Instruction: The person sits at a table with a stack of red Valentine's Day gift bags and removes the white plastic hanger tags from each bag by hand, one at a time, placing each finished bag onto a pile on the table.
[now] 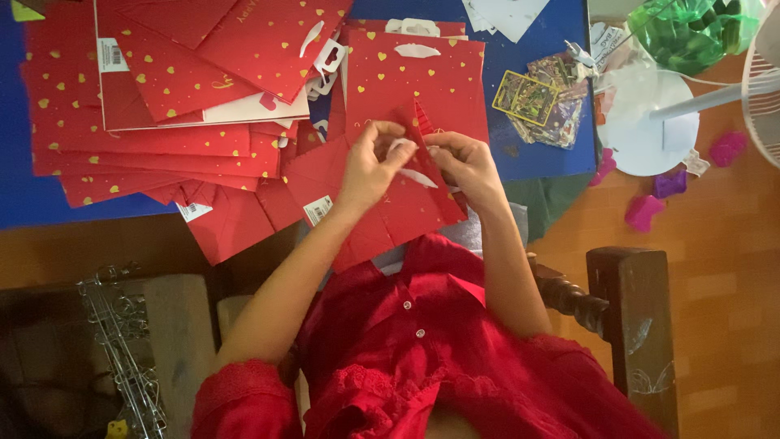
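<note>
My left hand and my right hand meet over a flat red gift bag dotted with gold hearts. Both pinch its upper edge by a white plastic handle piece. The bag lies tilted across my lap and the near edge of the blue table. Another red bag with a white handle lies flat just beyond my hands.
A large fanned pile of red heart-print bags covers the table's left side. Shiny card packets lie at the right. A white round fan base, pink and purple bits and a green plastic bag sit on the floor. A dark wooden chair stands at my right.
</note>
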`<control>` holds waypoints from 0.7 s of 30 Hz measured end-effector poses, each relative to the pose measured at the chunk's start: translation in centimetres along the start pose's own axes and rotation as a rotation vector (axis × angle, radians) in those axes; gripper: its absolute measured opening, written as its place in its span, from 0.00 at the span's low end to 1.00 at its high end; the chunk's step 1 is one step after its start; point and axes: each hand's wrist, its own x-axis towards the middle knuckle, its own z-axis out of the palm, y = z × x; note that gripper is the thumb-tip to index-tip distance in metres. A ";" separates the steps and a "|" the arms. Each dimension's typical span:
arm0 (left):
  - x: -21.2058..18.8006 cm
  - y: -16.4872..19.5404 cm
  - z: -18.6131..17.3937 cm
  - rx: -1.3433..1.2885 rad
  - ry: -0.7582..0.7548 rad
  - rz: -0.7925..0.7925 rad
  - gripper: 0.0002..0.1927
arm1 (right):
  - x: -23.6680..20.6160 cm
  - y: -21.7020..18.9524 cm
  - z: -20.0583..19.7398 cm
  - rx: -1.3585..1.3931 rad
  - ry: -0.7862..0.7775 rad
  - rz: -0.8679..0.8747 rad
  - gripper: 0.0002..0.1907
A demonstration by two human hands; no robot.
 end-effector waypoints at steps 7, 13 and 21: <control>0.0 0.1 0.5 0.203 0.027 0.105 0.06 | 0.0 0.0 0.3 -0.082 0.010 -0.047 0.11; 0.7 -1.0 -0.4 -0.331 -0.070 -0.066 0.08 | -0.1 -0.8 0.9 -0.151 0.088 0.030 0.10; 1.0 0.1 0.6 -0.272 -0.029 -0.025 0.09 | 0.5 0.3 0.5 -0.154 0.081 -0.050 0.10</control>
